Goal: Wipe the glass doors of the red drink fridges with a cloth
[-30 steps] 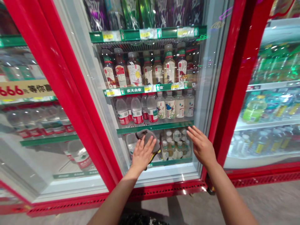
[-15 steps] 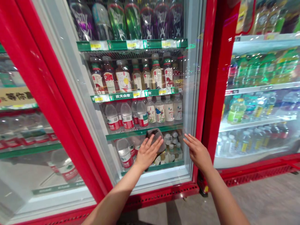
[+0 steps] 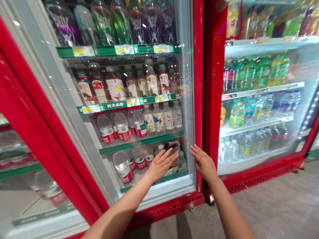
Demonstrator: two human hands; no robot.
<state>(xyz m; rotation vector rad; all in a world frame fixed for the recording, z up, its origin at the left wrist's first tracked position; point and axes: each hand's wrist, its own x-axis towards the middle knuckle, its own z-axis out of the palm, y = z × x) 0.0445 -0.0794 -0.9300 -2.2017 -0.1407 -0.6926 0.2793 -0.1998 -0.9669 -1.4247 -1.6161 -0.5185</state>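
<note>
Left hand (image 3: 162,166): one, bare, palm towards the glass door (image 3: 187,109), fingers long and slightly parted, reaching up and to the right. Grip wide and flat, with no curl of the fingers around anything.

Grey cloth (image 3: 175,146): one, soft, dark at its upper fold, at the left hand's fingertips and just past them, on the side towards the right hand. It appears to lie between fingers and glass (how firmly it is pressed, the view does not tell). Long axis: cannot be told, the outline being loose and blurred.

Right hand (image 3: 205,166): one, bare, fingers straight and close together, aimed up and to the left, beside the red frame (image 3: 198,99). Grip unclosed, nothing visible in it; whether the fingertips touch the door cannot be told.

Relation of note: the cloth sits between the two hands, much nearer the left, with the right well apart from it.

Surroundings: green shelf edge (image 3: 142,143), just above the cloth; large water bottle (image 3: 124,168), behind the glass, left of the left hand (label red and white); second cooler (image 3: 214,109), standing to the right.
</note>
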